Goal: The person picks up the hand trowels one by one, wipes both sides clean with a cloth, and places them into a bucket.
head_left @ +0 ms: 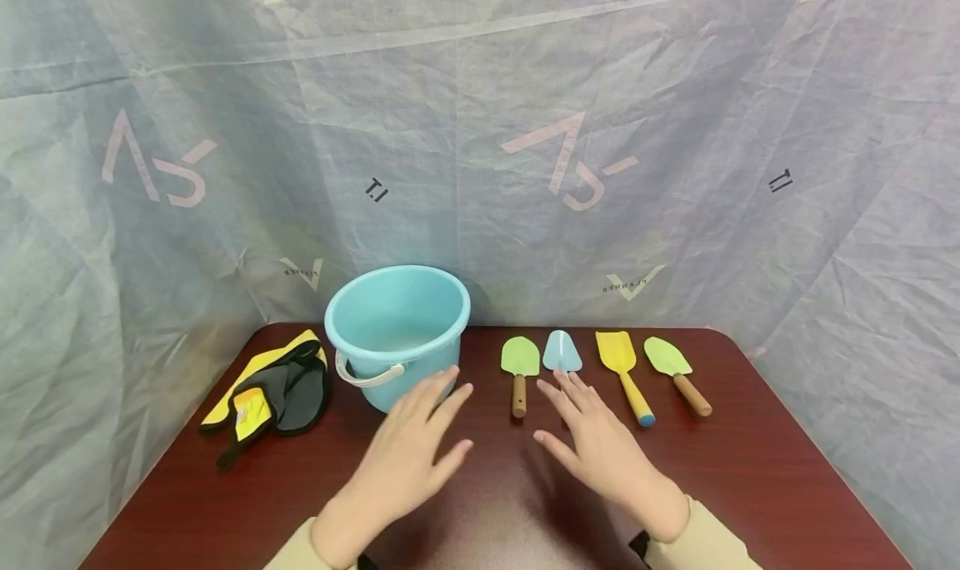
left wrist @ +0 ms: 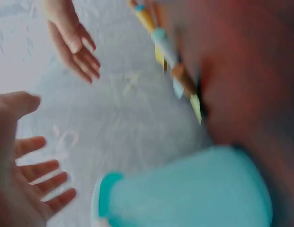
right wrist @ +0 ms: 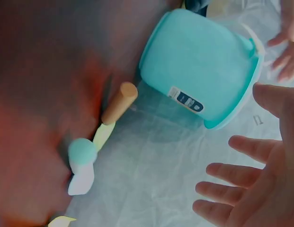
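Note:
My left hand hovers over the table with spread fingers, just in front of a light blue bucket with a white handle. My right hand is held up likewise, its fingers extended near a small blue trowel whose handle it hides in the head view. Neither hand holds anything. Left of the blue trowel lies a green trowel with a wooden handle. To its right are a yellow shovel with a blue handle end and a second green trowel, more pointed, with a wooden handle.
A pair of yellow and dark grey cloth items, perhaps gloves or mitts, lies left of the bucket. The dark red table has rounded back corners. A printed grey cloth hangs behind it and at both sides.

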A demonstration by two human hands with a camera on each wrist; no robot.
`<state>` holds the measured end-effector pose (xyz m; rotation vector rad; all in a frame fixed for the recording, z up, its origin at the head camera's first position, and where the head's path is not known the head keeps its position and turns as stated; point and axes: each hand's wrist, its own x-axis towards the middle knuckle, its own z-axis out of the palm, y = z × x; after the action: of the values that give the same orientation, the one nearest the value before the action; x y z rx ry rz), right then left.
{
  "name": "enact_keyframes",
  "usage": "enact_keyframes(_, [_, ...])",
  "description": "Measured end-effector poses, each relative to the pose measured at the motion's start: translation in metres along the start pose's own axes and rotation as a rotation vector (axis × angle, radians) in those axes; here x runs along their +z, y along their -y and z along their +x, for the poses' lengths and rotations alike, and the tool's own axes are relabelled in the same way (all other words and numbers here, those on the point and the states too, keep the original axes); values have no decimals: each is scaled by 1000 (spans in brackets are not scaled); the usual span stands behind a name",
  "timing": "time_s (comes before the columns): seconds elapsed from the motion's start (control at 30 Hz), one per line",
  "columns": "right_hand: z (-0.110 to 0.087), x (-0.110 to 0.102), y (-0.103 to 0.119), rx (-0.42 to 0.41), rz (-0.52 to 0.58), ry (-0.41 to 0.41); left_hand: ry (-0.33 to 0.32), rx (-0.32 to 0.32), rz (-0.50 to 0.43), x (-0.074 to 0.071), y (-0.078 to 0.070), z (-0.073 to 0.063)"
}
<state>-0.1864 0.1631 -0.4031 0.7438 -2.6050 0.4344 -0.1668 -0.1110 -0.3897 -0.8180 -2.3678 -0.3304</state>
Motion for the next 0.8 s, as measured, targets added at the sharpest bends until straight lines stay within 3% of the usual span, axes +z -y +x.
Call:
enact_keyframes(0.13, [21, 1, -6, 5, 38, -1, -117, -8, 13, -24, 23, -2])
enact_keyframes(0.27, [42, 5, -13, 20, 48, 3, -150, -109, 43, -40, 56, -4])
enact_keyframes(0.4, [60, 14, -18, 33, 50, 31, -156, -201, 93, -43, 98, -9])
enact_keyframes(0.6, [80, 38, -22, 101, 73, 136, -88, -387, 92, -34, 158, -21])
enact_keyframes(0.8, [89, 65, -25, 195, 32, 201, 67, -603, 17, -19, 204, -31])
